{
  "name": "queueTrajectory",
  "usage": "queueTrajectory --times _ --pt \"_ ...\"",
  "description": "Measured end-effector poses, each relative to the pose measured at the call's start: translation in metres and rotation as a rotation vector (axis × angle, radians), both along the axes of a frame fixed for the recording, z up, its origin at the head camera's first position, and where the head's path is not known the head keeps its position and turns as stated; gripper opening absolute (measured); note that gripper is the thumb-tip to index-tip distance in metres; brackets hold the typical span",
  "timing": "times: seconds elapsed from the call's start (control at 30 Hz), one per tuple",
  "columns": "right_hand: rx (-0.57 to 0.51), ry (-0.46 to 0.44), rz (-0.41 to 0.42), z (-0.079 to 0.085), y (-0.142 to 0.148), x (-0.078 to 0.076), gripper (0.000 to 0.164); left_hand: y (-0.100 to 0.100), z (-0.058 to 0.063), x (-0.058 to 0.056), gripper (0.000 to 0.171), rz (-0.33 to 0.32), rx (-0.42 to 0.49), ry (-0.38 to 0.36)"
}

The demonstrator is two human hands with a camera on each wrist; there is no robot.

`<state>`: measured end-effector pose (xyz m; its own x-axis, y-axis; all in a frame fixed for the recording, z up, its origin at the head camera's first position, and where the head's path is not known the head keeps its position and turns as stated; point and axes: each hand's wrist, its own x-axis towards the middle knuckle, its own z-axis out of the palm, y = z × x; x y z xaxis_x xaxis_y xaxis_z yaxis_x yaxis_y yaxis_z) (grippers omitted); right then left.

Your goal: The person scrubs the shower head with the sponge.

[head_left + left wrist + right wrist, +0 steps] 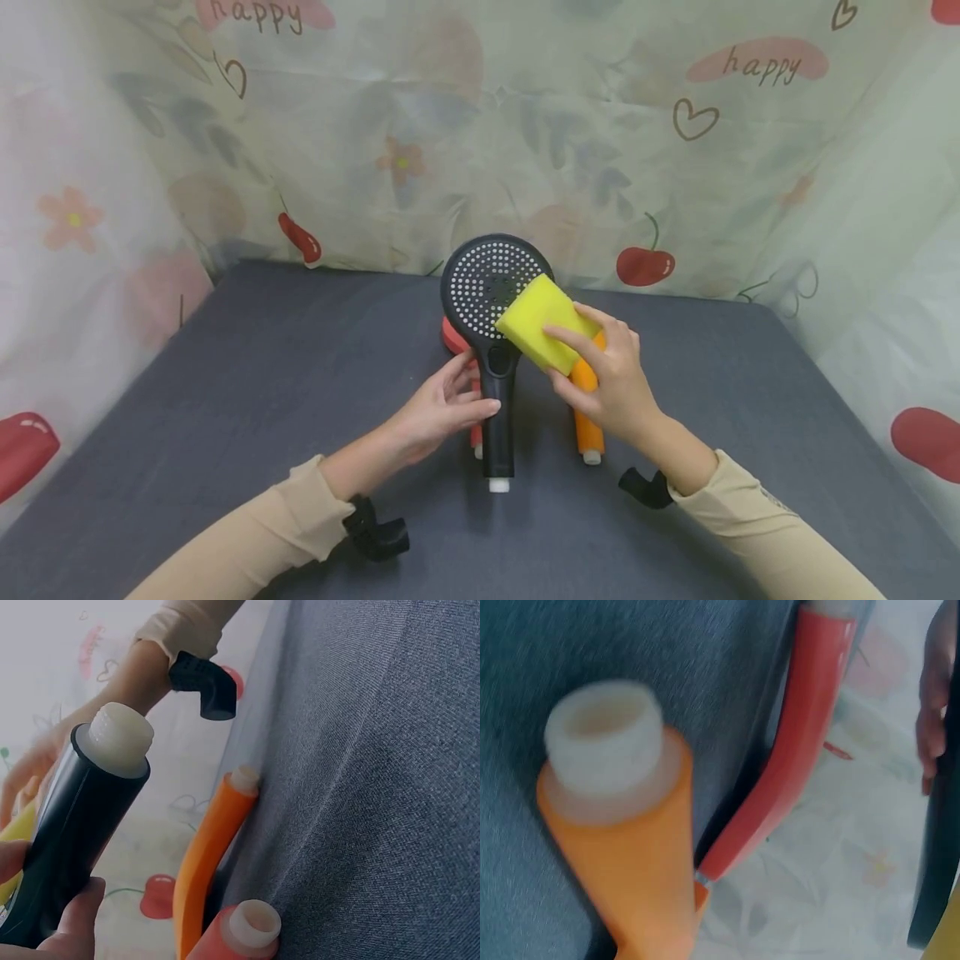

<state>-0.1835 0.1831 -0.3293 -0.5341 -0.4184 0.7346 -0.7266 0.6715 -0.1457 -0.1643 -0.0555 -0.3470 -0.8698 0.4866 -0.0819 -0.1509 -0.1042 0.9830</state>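
A black shower head (498,417) with a round face of white nozzles is held upright above the table. My left hand (442,404) grips its handle, thumb across the front. In the left wrist view the handle (79,817) ends in a white threaded connector. My right hand (615,379) pinches a yellow sponge (543,321) between thumb and fingers. The sponge overlaps the lower right of the nozzle face; it appears to touch it. Behind them, an orange shower head (587,417) and a red shower head (453,336) lie on the table, each partly hidden.
The dark grey table (300,383) has patterned curtains (480,125) behind it and at both sides. Black curved pieces (382,537) show at both wrists. The orange handle (630,870) and red handle (787,765) run close below the right wrist.
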Motion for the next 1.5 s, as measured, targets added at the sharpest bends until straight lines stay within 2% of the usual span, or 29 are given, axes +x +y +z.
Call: queueTrajectory --times 0.17,0.37,0.7,0.8,0.9,1.03,1.1,1.2,1.3,1.5 --pt "0.024 0.02 0.08 -0.003 -0.003 0.004 0.048 -0.001 0.001 -0.003 0.081 0.013 0.01 0.002" --pt "0.063 0.046 0.154 -0.008 -0.005 0.009 0.05 -0.002 -0.002 -0.006 0.082 -0.002 0.017 0.03" --pt "0.086 0.052 0.198 -0.008 -0.006 0.011 0.054 -0.001 -0.007 -0.01 0.093 -0.029 0.031 0.059" --pt "0.08 0.045 0.216 -0.008 -0.006 0.011 0.052 -0.003 -0.006 -0.011 0.09 -0.038 0.046 0.05" --pt "0.082 0.042 0.227 -0.008 -0.005 0.01 0.049 -0.005 -0.005 -0.012 0.077 -0.032 0.097 0.016" --pt "0.097 0.039 0.235 -0.008 -0.004 0.01 0.049 -0.005 -0.002 -0.015 0.058 -0.005 0.18 -0.026" --pt "0.113 0.022 0.236 -0.006 -0.002 0.011 0.049 -0.005 0.002 -0.016 0.047 0.022 0.177 -0.034" --pt "0.139 0.006 0.237 -0.002 -0.002 0.013 0.047 -0.003 0.007 -0.016 0.041 0.102 0.106 -0.039" --pt "0.156 -0.009 0.235 0.001 -0.001 0.014 0.046 0.0 0.009 -0.016 0.045 0.167 0.022 -0.032" --pt "0.136 0.004 0.244 0.003 0.001 0.012 0.052 0.002 0.009 -0.015 0.048 0.222 -0.038 -0.008"
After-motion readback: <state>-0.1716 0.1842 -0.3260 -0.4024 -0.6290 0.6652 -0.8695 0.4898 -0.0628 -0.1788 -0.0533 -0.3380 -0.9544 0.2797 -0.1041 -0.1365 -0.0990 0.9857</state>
